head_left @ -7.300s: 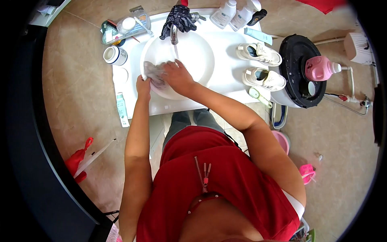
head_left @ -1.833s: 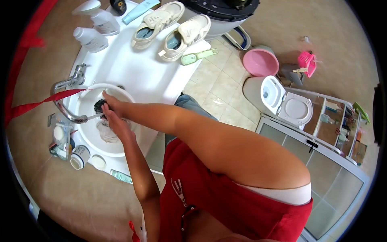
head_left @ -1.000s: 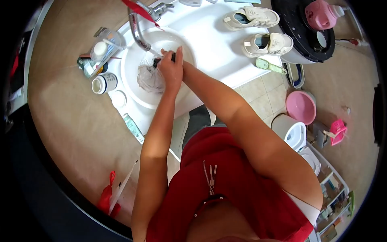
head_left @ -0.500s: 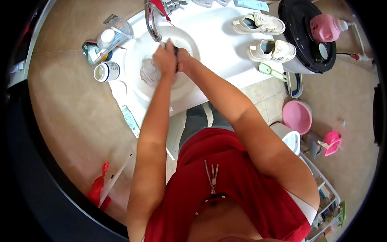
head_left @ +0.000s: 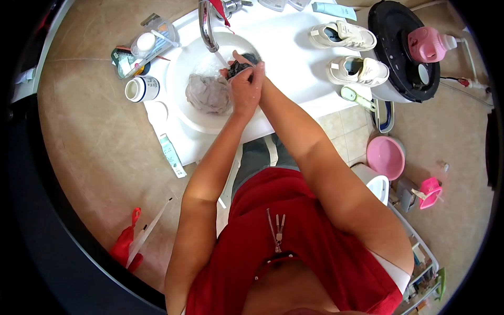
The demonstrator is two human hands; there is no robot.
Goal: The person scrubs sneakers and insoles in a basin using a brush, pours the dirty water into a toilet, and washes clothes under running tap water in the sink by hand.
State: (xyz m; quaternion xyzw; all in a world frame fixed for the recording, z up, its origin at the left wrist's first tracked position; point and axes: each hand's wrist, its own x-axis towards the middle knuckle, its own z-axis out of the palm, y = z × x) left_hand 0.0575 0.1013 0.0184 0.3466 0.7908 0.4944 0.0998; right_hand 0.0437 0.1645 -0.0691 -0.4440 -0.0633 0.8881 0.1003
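Observation:
A dark wet cloth (head_left: pixel 239 69), perhaps a sock, is bunched between my hands over the right side of the white round basin (head_left: pixel 176 107). My left hand (head_left: pixel 247 89) is closed on it from the near side. Behind it, my right hand (head_left: pixel 240 58) also grips the cloth; much of that hand is hidden. Water runs from the chrome faucet (head_left: pixel 207 31) just left of my fingers. A light grey wet cloth (head_left: pixel 209 94) lies crumpled in the basin, apart from my hands.
White shoes (head_left: pixel 359 71) stand on the counter's right side, with a green-handled brush (head_left: pixel 357 97) below them. A black-lidded bin (head_left: pixel 391 47) holds a pink jug (head_left: pixel 426 44). At left are a white jar (head_left: pixel 142 88) and a tube (head_left: pixel 171 156). A pink basin (head_left: pixel 386 157) sits lower right.
My hands have moved right and slightly toward me, away from the faucet, and my left hand has turned. More of the dark cloth and the grey cloth now shows.

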